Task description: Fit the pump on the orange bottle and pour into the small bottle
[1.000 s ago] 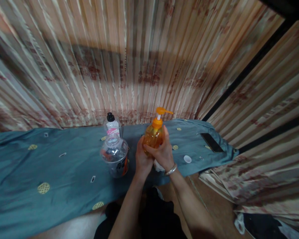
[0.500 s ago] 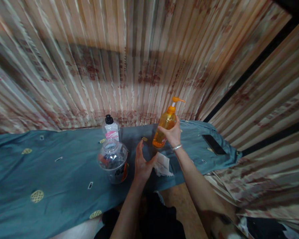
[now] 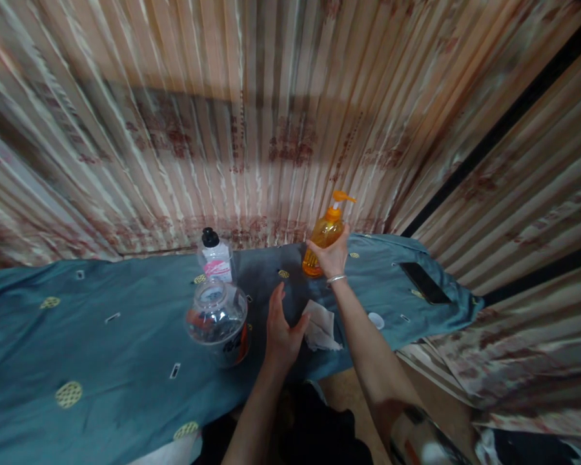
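Note:
My right hand (image 3: 333, 256) is wrapped round an orange pump bottle (image 3: 325, 231), which leans a little to the right at the back of the cloth-covered surface. My left hand (image 3: 283, 329) hovers lower down with thumb and fingers apart, holding nothing. Beside its thumb lies a crumpled white tissue (image 3: 321, 328). Left of that hand stands a clear plastic cup with a domed lid (image 3: 217, 323). Behind the cup is a clear bottle with a black cap and pink label (image 3: 216, 257).
A teal cloth (image 3: 126, 349) with pineapple prints covers the surface. Toward its right end lies a dark phone (image 3: 425, 282), and a small white disc (image 3: 376, 320) sits by my right forearm. Pleated curtains (image 3: 290, 142) hang behind and to the right.
The orange pump bottle, in my right hand, has shifted slightly up and right over the cloth. My left hand has drawn a little toward me. The white disc has come into view beside my forearm.

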`<state>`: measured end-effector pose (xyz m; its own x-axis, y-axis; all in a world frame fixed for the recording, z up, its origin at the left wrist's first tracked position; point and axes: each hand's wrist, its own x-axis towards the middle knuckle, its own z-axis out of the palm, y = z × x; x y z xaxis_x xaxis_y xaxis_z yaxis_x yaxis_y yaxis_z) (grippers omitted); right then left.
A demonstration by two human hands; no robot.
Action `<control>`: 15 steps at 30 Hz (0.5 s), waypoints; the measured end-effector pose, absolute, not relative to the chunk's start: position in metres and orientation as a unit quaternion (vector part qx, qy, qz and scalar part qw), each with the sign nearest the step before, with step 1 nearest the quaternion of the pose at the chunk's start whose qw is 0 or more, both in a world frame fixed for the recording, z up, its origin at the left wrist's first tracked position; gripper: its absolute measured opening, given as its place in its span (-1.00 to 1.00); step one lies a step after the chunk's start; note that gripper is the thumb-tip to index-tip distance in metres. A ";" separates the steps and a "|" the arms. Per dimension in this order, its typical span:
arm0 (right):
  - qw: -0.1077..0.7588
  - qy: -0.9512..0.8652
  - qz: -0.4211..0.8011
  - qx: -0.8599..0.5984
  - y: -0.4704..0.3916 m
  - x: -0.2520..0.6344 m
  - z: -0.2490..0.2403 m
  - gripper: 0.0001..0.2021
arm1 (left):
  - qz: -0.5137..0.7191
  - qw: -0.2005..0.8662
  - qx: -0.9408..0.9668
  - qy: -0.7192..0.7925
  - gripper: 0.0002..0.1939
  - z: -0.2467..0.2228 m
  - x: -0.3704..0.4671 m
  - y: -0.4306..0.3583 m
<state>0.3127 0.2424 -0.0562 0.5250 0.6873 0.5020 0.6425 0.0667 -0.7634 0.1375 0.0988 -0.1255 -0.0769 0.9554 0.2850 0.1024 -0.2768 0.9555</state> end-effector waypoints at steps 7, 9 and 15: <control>0.553 -0.454 0.026 -0.699 0.249 0.304 -0.057 0.25 | 0.555 0.388 0.568 0.469 -0.23 -0.127 0.141 0.096; 0.554 -0.462 0.021 -0.693 0.251 0.301 -0.060 0.23 | 0.552 0.389 0.569 0.469 -0.23 -0.127 0.141 0.095; 0.558 -0.476 0.017 -0.680 0.249 0.296 -0.070 0.27 | 0.538 0.394 0.574 0.475 -0.23 -0.127 0.133 0.088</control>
<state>0.2961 0.2488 -0.0704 0.5466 0.6662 0.5073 0.6278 0.0748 -0.7747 0.1332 0.0882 -0.1275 -0.0301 0.9695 0.2433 0.1228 -0.2380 0.9635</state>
